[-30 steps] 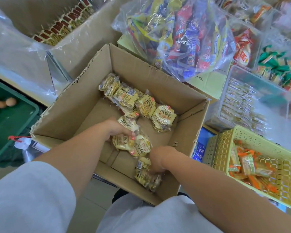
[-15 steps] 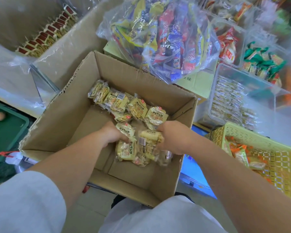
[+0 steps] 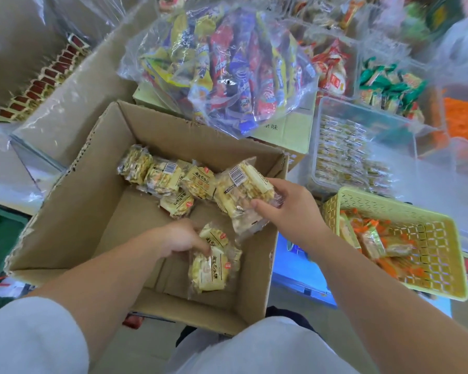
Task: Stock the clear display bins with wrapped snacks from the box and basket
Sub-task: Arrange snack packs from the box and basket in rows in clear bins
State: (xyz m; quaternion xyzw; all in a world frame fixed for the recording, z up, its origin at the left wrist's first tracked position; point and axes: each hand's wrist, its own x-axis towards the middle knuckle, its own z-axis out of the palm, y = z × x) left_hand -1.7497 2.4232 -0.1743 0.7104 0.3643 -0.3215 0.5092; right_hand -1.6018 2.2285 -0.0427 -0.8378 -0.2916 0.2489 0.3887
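Observation:
An open cardboard box (image 3: 87, 201) holds several yellow wrapped snack packs (image 3: 170, 176) along its far side. My left hand (image 3: 179, 238) is down inside the box and grips a couple of yellow packs (image 3: 210, 268) near the front. My right hand (image 3: 284, 209) holds a bunch of the same packs (image 3: 241, 193) lifted above the box's right side. A clear display bin (image 3: 362, 147) with rows of small yellow packs stands to the right of the box. In front of it sits a yellow-green basket (image 3: 438, 268) with orange-wrapped snacks (image 3: 376, 241).
A big clear bag of mixed colourful snacks (image 3: 227, 66) lies on a carton behind the box. More clear bins with red (image 3: 331, 71) and green snacks (image 3: 389, 87) stand at the back right. A plastic-lined carton of red packets (image 3: 41, 85) is at left, a green crate (image 3: 0, 238) lower left.
My right hand has lifted its bunch of yellow packs up and to the right, out of the box. My left hand has stayed low in the box on other packs.

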